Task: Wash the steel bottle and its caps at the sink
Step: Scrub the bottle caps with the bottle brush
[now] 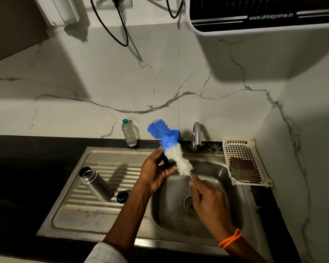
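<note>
The open steel bottle stands on the ribbed drainboard left of the basin, mouth up. A black cap lies on the drainboard just right of it. My left hand holds a second black cap over the basin's back left rim. My right hand grips the handle of a blue-and-white bottle brush; its white bristles rest against the cap in my left hand, and the blue head points up toward the wall.
The sink basin with its drain lies under my right hand. A chrome tap stands behind the basin. A clear plastic bottle stands at the wall. A white basket with a scrub pad sits at the right.
</note>
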